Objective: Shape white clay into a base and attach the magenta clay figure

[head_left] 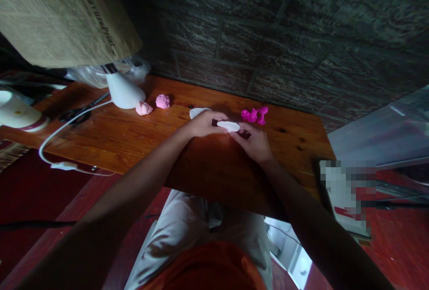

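Note:
A flattened white piece, like modelling clay [228, 126], is held between both hands above the wooden table [208, 160]. My left hand [206, 123] grips its left end between thumb and fingers. At the right end, the fingers of my right hand [255, 141] are closed on the same piece. Behind my left hand lies another flat white piece [198, 112], partly covered by it. Bright magenta lumps [255, 115] rest on the wood beyond my right hand. Two pale pink crumpled lumps, one nearer the lamp [144, 108] and one farther right [163, 101], sit to the left.
A lamp with a white base [125, 91] and newsprint shade [73, 17] stands at the left, its white cord [50, 140] hanging over the front edge. Black scissors [75, 115] and a white cup [20, 111] are farther left. A stone-patterned wall [234, 35] borders the back.

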{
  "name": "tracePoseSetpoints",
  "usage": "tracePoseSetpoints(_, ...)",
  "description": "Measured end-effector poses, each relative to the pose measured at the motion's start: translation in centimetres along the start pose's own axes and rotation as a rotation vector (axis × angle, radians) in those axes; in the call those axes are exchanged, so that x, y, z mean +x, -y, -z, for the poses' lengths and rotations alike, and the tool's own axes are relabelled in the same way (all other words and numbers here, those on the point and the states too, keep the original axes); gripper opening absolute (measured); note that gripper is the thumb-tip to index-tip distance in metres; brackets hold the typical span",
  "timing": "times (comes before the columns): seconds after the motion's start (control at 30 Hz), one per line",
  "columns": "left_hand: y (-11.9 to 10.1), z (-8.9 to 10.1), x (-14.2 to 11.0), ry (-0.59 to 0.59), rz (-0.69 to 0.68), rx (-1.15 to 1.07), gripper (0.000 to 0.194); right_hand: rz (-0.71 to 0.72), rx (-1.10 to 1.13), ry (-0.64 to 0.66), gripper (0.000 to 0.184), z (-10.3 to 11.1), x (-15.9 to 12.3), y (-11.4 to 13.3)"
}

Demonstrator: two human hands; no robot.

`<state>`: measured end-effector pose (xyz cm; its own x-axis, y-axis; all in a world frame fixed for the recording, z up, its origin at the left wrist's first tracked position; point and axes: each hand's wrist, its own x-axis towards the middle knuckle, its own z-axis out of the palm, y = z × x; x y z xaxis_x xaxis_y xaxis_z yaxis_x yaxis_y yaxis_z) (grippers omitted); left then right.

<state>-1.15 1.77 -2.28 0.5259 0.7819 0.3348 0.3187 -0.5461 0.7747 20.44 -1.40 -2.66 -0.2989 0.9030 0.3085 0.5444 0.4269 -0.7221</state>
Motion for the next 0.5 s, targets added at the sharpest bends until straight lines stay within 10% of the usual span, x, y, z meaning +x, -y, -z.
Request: tracePoseSetpoints(0.5, 0.03, -0.25, -0.18, 0.011, 0.013, 0.040, 0.031, -0.005, 0.008, 0.099, 0.021, 0.25, 0.16, -0.06)
